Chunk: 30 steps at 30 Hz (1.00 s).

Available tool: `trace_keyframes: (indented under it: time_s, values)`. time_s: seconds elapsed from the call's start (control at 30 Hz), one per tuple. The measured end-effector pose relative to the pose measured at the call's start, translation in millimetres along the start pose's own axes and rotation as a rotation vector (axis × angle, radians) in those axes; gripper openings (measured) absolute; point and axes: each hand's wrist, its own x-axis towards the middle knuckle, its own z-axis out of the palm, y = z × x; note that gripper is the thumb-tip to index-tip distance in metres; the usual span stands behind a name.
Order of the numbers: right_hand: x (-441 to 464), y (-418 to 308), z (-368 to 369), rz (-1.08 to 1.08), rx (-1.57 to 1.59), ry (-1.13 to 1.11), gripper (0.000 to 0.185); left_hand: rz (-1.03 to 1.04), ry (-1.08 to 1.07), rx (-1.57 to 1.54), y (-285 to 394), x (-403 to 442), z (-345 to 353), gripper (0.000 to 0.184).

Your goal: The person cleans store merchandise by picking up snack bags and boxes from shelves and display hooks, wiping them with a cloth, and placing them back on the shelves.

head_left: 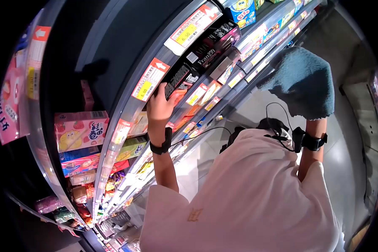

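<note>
At the shelf edge, my left hand (160, 106) has its fingers and thumb around the near end of a dark box (176, 80). Just beyond it, more dark boxes (202, 54) marked "Franzzi" stand in the same row. On the right, a blue-grey cloth (308, 80) covers my right hand, whose fingers are hidden beneath it. The cloth hangs in folds, apart from the shelves. Both wrists wear black bands with thin cables.
Curved shelf rails with price labels (150, 80) run along the left and top. Pink boxes (80, 131) and colourful snack packs fill lower-left shelves. A dark shelf surface (113, 46) lies at upper left. Pale floor (338, 155) shows on the right.
</note>
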Motion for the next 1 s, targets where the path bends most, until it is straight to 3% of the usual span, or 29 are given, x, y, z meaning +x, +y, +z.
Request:
trace_keyframes:
  time_s: [0.03, 0.23, 0.3, 0.33, 0.4, 0.43, 0.53, 0.6, 0.67, 0.77, 0.8, 0.83, 0.9, 0.93, 0.97, 1.0]
  values:
    - [4, 0, 4, -0.005, 0.026, -0.032, 0.045, -0.051, -0.022, 0.003, 8, -8, -8, 0.044]
    - [19, 3, 11, 0.038, 0.242, -0.240, 0.043, 0.111, 0.280, 0.041, 32, -86, -29, 0.044]
    - [14, 8, 10, 0.087, 0.360, -0.348, 0.042, -0.133, 0.209, -0.204, 57, -122, -29, 0.046]
    - [11, 5, 9, 0.082, 0.337, -0.440, 0.042, -0.157, 0.189, -0.387, 70, -134, -30, 0.047]
    - [1, -57, 26, -0.338, -0.592, -0.613, 0.046, -0.235, 0.125, -0.822, 90, -150, -22, 0.050]
    - [-4, -52, 30, -0.426, -0.670, -0.624, 0.048, -0.287, 0.077, -1.069, 98, -154, -16, 0.052]
    - [-23, -42, 46, -0.351, -0.452, -0.724, 0.053, -0.307, 0.086, -1.242, 144, -152, 0, 0.055]
    - [-30, -54, 52, -0.072, 0.014, -0.739, 0.059, -0.394, -0.017, -1.328, 173, -147, 9, 0.053]
    - [-36, -70, 52, 0.181, 0.410, -0.682, 0.080, -0.529, -0.165, -1.338, 189, -140, 25, 0.050]
    - [-45, -95, 31, -0.110, 0.262, -0.536, 0.052, -0.474, -0.175, -1.466, 230, -118, 43, 0.038]
    - [-47, -97, 29, -0.138, 0.112, -0.512, 0.049, -0.484, -0.303, -1.466, 216, -117, 52, 0.035]
    - [-52, -98, 29, -0.028, -0.268, -0.578, 0.045, -0.472, -0.309, -1.464, 219, -112, 61, 0.035]
    - [-83, -11, 43, -0.068, -0.018, -0.516, 0.039, -0.668, -0.065, -1.649, 233, -96, 79, 0.038]
    - [-99, 31, 50, -0.094, 0.105, -0.492, 0.037, -0.638, 0.003, -1.697, 255, -85, 66, 0.044]
    - [-101, 12, 39, 0.016, 0.204, -0.573, 0.037, -0.627, -0.007, -1.695, 256, -81, 70, 0.044]
    - [-104, -8, 28, 0.135, 0.295, -0.642, 0.038, -0.457, 0.063, -1.587, 253, -78, 77, 0.047]
